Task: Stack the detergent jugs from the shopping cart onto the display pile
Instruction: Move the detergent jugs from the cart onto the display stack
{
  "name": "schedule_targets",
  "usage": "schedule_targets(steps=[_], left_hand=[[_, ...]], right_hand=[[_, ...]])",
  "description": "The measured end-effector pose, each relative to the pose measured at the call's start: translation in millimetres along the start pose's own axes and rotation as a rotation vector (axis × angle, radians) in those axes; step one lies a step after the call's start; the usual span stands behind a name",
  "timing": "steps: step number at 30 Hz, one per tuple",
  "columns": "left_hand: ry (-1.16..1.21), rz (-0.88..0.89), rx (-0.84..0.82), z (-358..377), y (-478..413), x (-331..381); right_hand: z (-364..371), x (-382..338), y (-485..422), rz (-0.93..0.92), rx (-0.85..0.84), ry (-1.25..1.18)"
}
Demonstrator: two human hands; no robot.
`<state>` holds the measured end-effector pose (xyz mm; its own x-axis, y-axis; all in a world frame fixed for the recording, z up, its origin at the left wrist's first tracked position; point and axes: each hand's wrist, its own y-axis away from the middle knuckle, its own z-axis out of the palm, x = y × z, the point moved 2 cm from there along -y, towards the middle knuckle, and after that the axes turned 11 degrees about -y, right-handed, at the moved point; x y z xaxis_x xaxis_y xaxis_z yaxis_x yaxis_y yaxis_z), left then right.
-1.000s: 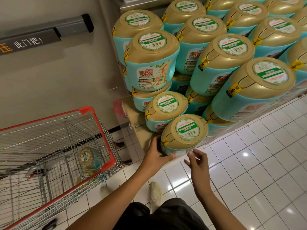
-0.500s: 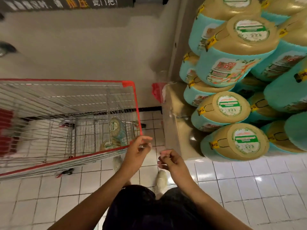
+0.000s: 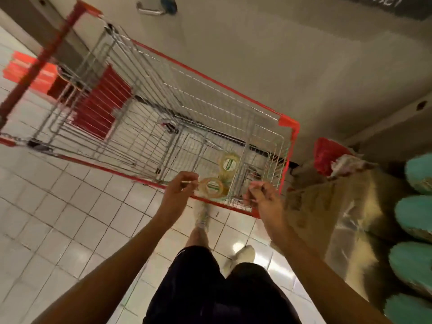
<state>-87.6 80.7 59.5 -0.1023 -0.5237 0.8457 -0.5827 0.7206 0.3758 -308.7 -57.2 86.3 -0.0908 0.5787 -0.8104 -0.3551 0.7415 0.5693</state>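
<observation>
Arms reach forward, left hand [image 3: 179, 188] and right hand [image 3: 263, 198] loosely curled, empty, at the shopping cart's [image 3: 288, 123] near rim. Two detergent jugs [image 3: 214, 187] lie inside. Earlier the hands were closer together.

The person wears black shorts [image 3: 217, 288] and pale off-white shoes [image 3: 240, 256], forearms [image 3: 112, 265] bare.

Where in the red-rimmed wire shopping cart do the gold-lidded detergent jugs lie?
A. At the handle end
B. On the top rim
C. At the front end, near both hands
C: the gold-lidded jugs lie low in the front end of the cart, just past the left hand and right hand.
</observation>
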Motion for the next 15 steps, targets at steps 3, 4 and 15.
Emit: schedule_targets(steps=[3,4,15], left_hand=[[0.021,-0.049,0.0,-24,-28,-9],[0.021,-0.074,-0.006,-30,-38,-11],[0.018,-0.288,-0.196,-42,-176,-55]], right_hand=[[29,-8,-35,0.038,-0.013,0.007],[38,-10,-47,0.07,-0.005,-0.006],[130,7,-226,0.222,0.12,0.196]])
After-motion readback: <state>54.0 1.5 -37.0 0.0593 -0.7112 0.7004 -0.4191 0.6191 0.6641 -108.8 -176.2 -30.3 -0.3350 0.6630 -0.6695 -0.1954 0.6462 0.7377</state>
